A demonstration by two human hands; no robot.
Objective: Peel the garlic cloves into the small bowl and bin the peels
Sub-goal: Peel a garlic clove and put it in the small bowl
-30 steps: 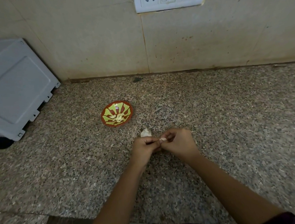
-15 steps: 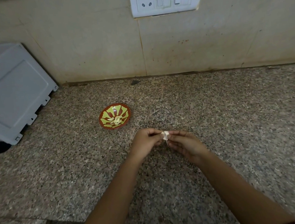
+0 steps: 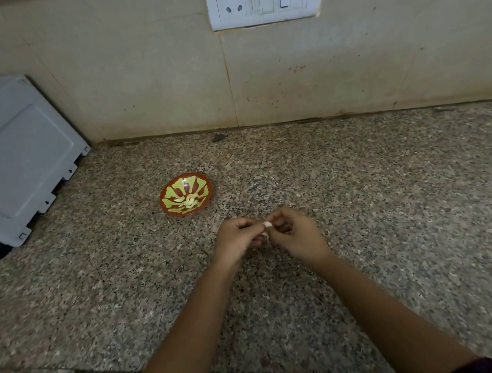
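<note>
Obstacles — small bowl (image 3: 200,187) is sitting ahead-left of me, grey appliance (image 3: 21,157) is blocking far left; countertop (image 3: 387,204) is lying open rightward.

No readable text, labels, brands or numbers on anything shown

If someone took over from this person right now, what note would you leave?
Hands: left hand and right hand both pinch one garlic clove above the counter, a strip of peel hanging from it.
Done: peeled cloves in the small bowl, ahead and left of the hands.
Left: finish this clove, drop it in the bowl, bin the peels. No bin in view.
</note>
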